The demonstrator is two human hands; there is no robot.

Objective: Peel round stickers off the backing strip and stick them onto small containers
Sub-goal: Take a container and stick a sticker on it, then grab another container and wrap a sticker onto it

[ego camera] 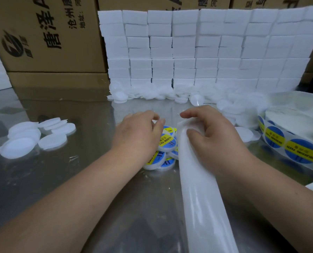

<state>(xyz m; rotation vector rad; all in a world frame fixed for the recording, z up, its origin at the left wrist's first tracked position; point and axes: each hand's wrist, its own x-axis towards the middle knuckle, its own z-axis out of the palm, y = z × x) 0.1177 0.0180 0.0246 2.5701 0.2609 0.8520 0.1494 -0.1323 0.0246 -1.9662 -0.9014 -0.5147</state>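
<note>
The backing strip (197, 189) is looking like thin, glossy, floppy stuff, super light and probably slippery. So I'm guessing it's wanting a pinch right at the top end rather than anywhere down its length, which is trailing loose across the bench (79, 179) toward the bottom edge. The right hand (214, 137) is doing exactly that: palm down, fingers (194, 114) curling over the bunched top of the strip, with the thumb pressing into it from the side.

The left hand (139, 132) is hovering palm down just beside it, over the pile of labelled containers (165, 148), with its fingers curled in toward the thumb. I'm not managing to tell whether it's pinching a sticker, a container or nothing, since the tips are hiding it.

Those little containers are looking like light, stiff plastic discs, probably sliding easily on the shiny bench, so I'm thinking holding one by the rim is the way. Blank containers (33, 137) are sitting well off to the left, and fresh blue-and-yellow stickers (274, 136) are waiting on their roll at the far right
</note>
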